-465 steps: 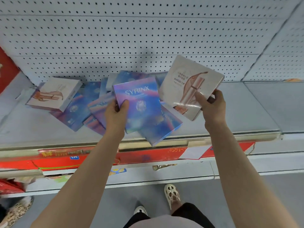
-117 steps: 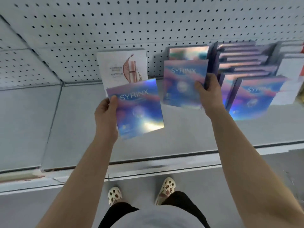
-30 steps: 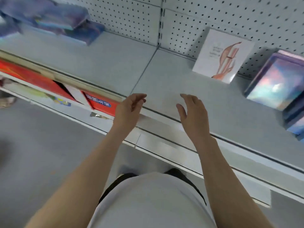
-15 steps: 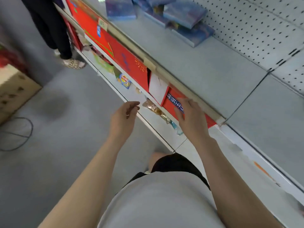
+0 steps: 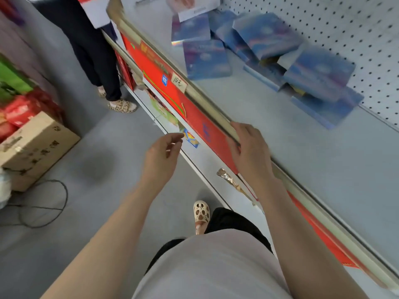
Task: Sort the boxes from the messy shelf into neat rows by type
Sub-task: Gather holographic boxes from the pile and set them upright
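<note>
Left hand: the left hand (image 5: 160, 157) hangs in the air over the grey floor (image 5: 90, 169), fingers loosely curled, holding nothing.
Right hand: the right hand (image 5: 248, 152) lies at the front edge of the grey metal shelf (image 5: 313, 152), fingers bent over the beige rail (image 5: 207, 104); whether they actually touch the rail is unclear. It holds no box.
Boxes: the pile of shiny blue-purple flat boxes (image 5: 280, 59) lies jumbled on the shelf against the white pegboard back wall (image 5: 356, 24), some flat, some leaning on others, well apart from both hands.
Single box: 1 blue box (image 5: 206, 59) lies flat near the front of the pile.
White box: a white box with a pink picture (image 5: 192, 5) sits at the far end, blurred.
Rail strip: a red paper strip (image 5: 172, 98) hangs below the rail with a handwritten tag (image 5: 178, 83).
Floor: a brown cardboard carton (image 5: 36, 147) and a black cable (image 5: 43, 203).
Other person: dark trousers and patterned sandals (image 5: 122, 105) beside the shelf.
</note>
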Demonstrator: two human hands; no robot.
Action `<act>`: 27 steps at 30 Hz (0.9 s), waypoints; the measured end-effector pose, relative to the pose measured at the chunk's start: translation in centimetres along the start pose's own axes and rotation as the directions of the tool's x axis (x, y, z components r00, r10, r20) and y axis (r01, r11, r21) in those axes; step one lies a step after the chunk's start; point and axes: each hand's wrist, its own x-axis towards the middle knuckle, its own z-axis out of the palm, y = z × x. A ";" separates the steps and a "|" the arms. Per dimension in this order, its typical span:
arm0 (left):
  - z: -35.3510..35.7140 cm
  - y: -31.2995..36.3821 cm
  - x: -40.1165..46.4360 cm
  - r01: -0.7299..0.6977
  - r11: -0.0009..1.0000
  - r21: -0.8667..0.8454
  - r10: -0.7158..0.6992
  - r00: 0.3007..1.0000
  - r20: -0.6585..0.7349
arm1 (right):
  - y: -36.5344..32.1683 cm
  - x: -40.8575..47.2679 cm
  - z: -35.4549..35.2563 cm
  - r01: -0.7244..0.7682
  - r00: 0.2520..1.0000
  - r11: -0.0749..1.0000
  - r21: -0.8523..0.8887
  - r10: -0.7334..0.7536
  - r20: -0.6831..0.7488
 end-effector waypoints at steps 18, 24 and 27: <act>-1.8 3.3 35.4 -0.516 0.781 0.352 0.254 0.778 0.575 | -3.7 30.5 4.7 -0.479 0.871 0.838 -0.262 0.490 -0.026; -1.0 2.1 40.2 -0.577 0.740 0.345 0.252 0.713 0.654 | -4.8 33.6 6.2 -0.670 0.738 0.728 -0.147 0.674 -0.028; -1.1 1.5 40.7 -0.571 0.753 0.328 0.253 0.711 0.656 | -4.4 33.7 6.3 -0.728 0.685 0.682 -0.076 0.729 -0.021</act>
